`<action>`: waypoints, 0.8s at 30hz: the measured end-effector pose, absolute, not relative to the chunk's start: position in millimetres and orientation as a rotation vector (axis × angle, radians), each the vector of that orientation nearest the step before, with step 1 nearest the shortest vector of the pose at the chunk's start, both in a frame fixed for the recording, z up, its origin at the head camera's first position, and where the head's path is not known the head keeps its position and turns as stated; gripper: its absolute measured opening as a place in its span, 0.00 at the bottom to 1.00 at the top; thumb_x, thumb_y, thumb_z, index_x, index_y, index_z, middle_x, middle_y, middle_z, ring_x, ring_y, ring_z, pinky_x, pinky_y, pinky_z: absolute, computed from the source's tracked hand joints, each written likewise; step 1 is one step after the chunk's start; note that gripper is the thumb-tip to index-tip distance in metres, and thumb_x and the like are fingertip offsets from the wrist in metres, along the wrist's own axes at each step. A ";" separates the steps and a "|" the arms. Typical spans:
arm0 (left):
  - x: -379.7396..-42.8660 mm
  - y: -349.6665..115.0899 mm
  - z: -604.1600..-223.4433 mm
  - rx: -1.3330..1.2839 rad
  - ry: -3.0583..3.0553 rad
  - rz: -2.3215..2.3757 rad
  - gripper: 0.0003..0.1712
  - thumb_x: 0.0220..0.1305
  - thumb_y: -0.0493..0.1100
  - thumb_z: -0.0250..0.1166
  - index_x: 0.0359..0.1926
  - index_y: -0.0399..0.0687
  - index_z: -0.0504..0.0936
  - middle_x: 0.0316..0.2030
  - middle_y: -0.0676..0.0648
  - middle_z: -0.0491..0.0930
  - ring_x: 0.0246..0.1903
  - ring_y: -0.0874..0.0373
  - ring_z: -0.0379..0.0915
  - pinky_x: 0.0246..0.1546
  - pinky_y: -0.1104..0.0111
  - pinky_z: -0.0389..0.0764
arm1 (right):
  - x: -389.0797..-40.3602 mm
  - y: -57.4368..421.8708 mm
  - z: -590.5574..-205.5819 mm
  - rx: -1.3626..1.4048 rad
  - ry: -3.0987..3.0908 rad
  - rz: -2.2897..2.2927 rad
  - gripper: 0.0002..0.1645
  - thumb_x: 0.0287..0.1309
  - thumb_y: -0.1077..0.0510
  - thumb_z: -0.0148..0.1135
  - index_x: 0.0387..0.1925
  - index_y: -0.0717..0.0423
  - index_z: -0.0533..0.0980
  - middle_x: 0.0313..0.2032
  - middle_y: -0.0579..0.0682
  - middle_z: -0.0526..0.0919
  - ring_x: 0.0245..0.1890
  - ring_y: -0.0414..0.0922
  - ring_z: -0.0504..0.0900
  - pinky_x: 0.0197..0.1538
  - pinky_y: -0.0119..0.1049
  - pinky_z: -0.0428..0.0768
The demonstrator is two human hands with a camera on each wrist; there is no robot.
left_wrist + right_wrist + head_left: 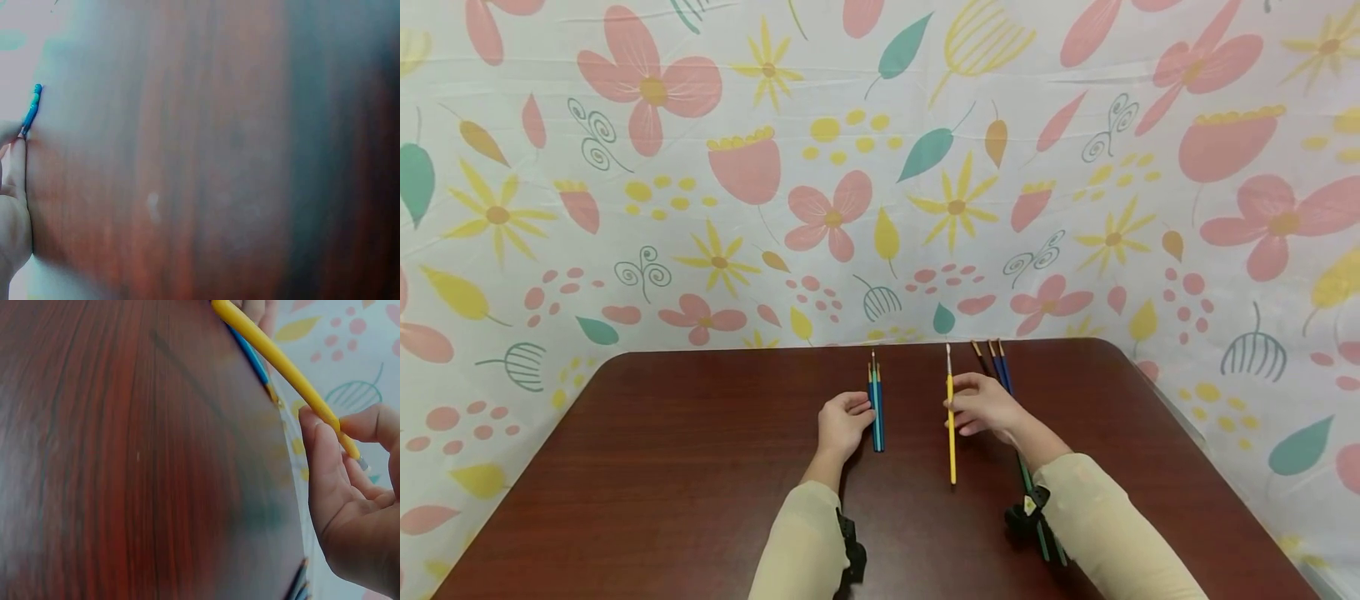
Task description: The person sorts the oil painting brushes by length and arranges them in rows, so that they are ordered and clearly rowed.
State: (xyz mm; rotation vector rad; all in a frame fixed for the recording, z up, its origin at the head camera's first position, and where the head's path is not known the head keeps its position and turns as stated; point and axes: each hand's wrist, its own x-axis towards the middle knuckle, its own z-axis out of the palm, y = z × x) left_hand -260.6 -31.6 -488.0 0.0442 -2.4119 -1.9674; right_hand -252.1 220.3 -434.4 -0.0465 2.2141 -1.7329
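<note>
My right hand pinches a yellow paintbrush between thumb and fingertips, bristles pointing to the far edge. In the right wrist view the yellow brush is raised, its shadow falling on the table. To its left, my left hand pinches a small bundle of blue paintbrushes from the left side, bristles up. Only part of that hand shows in the left wrist view, with blue handle ends at its fingertips.
More paintbrushes lie on the right, partly hidden behind my right hand. Green handles show below it, next to the black wrist camera. The dark brown table ends at a flower-patterned cloth.
</note>
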 end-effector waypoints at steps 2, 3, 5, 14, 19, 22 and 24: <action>-260.8 -31.4 -488.2 0.044 -2.410 -1.971 0.17 0.56 0.33 0.67 0.48 0.36 0.81 0.47 0.38 0.82 0.48 0.50 0.81 0.47 0.63 0.83 | -250.7 226.4 -434.6 -0.056 2.212 -1.733 0.33 0.61 0.62 0.57 0.63 0.68 0.56 0.52 0.71 0.75 0.33 0.52 0.86 0.30 0.37 0.85; -260.9 -31.3 -488.4 0.041 -2.409 -1.969 0.17 0.56 0.33 0.67 0.48 0.35 0.80 0.47 0.38 0.82 0.48 0.49 0.81 0.47 0.63 0.83 | -249.9 229.4 -434.7 -0.063 2.214 -1.728 0.33 0.61 0.62 0.57 0.64 0.68 0.56 0.52 0.71 0.75 0.34 0.52 0.86 0.30 0.37 0.85; -261.0 -31.3 -488.3 0.042 -2.410 -1.973 0.17 0.56 0.33 0.67 0.49 0.35 0.80 0.47 0.38 0.82 0.48 0.49 0.81 0.47 0.62 0.82 | -248.3 234.6 -433.9 -0.078 2.223 -1.724 0.33 0.62 0.62 0.56 0.63 0.68 0.55 0.51 0.71 0.75 0.34 0.53 0.86 0.30 0.37 0.85; -260.3 -31.9 -487.4 0.047 -2.419 -1.977 0.18 0.56 0.34 0.67 0.49 0.36 0.80 0.48 0.39 0.82 0.49 0.50 0.80 0.47 0.62 0.83 | -238.4 251.2 -430.4 -0.036 2.245 -1.709 0.29 0.62 0.62 0.52 0.61 0.67 0.55 0.47 0.69 0.78 0.32 0.52 0.87 0.30 0.40 0.85; -260.4 -31.9 -486.5 0.043 -2.411 -1.983 0.18 0.57 0.34 0.67 0.50 0.37 0.80 0.48 0.39 0.82 0.49 0.50 0.80 0.47 0.62 0.82 | -233.8 264.3 -427.9 -0.005 2.247 -1.727 0.28 0.63 0.60 0.50 0.61 0.66 0.55 0.45 0.67 0.78 0.33 0.53 0.87 0.32 0.41 0.86; -260.2 -31.8 -486.0 0.037 -2.410 -1.978 0.18 0.57 0.34 0.66 0.50 0.36 0.80 0.48 0.39 0.82 0.49 0.50 0.80 0.47 0.62 0.83 | -231.6 273.6 -424.3 -0.003 2.263 -1.738 0.27 0.65 0.58 0.49 0.60 0.66 0.56 0.42 0.62 0.79 0.34 0.52 0.87 0.33 0.42 0.86; -259.9 -31.7 -486.0 0.036 -2.413 -1.975 0.18 0.57 0.34 0.66 0.50 0.36 0.80 0.48 0.39 0.82 0.49 0.50 0.80 0.47 0.62 0.83 | -230.0 279.4 -421.7 0.002 2.267 -1.749 0.26 0.66 0.56 0.49 0.59 0.67 0.57 0.40 0.59 0.80 0.35 0.52 0.87 0.34 0.43 0.86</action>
